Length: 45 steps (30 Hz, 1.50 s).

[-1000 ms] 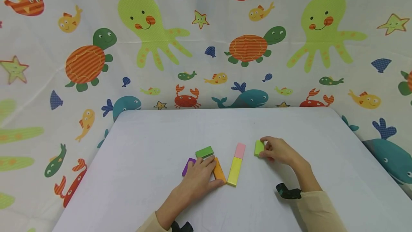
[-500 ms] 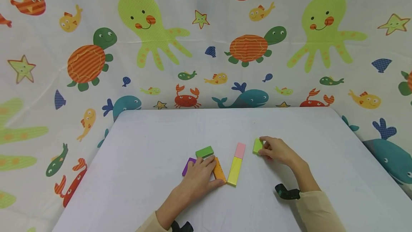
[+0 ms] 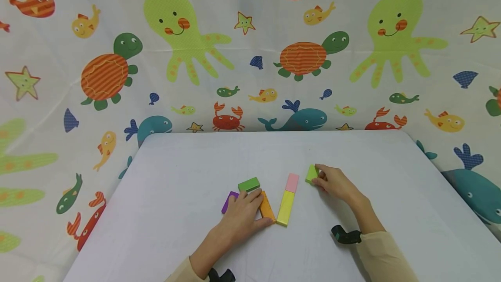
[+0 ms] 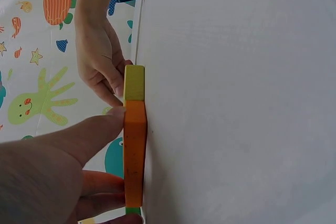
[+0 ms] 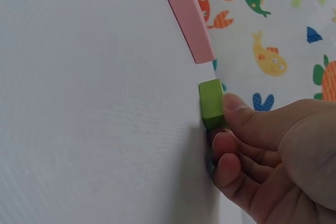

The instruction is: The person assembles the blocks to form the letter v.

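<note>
In the head view my left hand [image 3: 242, 214] rests against an orange block [image 3: 267, 207], thumb by its near end and fingers toward its far end. A purple block [image 3: 229, 202], partly covered by that hand, and a green block [image 3: 248, 184] lie beside the fingers. The orange block's near end meets a yellow block [image 3: 285, 209], and a pink block [image 3: 292, 182] continues the yellow one's line. My right hand [image 3: 335, 182] pinches a light green block [image 5: 212, 103] between thumb and fingers, a little right of the pink block and apart from it.
The blocks lie on a white table [image 3: 188, 160] whose far edge runs before a hanging cloth [image 3: 219, 55] printed with sea animals. Black wrist cameras [image 3: 346, 234] are strapped on both forearms.
My right hand has moved slightly away and to the left, carrying the light green block, which has turned a little. The left hand and the other blocks have stayed in place.
</note>
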Motion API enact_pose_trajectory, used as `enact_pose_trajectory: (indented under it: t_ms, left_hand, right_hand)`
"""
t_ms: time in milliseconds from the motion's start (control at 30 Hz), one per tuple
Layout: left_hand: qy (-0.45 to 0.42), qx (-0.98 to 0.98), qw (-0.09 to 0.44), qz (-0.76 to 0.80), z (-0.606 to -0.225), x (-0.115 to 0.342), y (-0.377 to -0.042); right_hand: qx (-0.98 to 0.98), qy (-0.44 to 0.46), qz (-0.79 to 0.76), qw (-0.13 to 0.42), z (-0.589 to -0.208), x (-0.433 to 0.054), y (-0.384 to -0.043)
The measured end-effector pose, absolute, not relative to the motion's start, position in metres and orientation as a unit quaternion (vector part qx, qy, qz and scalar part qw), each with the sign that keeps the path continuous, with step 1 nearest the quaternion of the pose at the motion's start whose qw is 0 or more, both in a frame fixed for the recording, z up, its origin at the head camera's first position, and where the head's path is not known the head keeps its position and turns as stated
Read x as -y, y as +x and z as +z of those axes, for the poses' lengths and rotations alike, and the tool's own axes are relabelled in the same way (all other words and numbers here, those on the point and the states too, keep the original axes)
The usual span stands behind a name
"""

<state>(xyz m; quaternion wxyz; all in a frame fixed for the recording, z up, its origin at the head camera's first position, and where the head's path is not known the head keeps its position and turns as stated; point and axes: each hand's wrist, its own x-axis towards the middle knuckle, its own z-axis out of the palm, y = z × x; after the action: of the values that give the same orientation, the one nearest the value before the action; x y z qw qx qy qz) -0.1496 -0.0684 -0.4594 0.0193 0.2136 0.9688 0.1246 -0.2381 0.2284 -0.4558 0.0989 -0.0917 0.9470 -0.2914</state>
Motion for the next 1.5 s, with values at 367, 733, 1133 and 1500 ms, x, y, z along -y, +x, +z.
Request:
enact_pose_trajectory:
  t_ms: [367, 733, 1133, 1500]
  left_hand:
    - [0.212, -0.969, 0.022, 0.125, -0.460, 0.069, -0.151]
    - [0.216, -0.968, 0.031, 0.125, -0.461, 0.066, -0.153]
    - [0.214, -0.969, 0.034, 0.121, -0.460, 0.066, -0.153]
    - [0.213, -0.969, 0.034, 0.124, -0.460, 0.069, -0.152]
  right_hand:
    - [-0.945, -0.082, -0.308, 0.068, -0.461, -0.224, -0.241]
    - [-0.945, -0.060, -0.314, 0.067, -0.466, -0.222, -0.248]
    - [-0.940, -0.049, -0.331, 0.067, -0.464, -0.218, -0.258]
    - [-0.931, -0.052, -0.353, 0.074, -0.467, -0.214, -0.265]
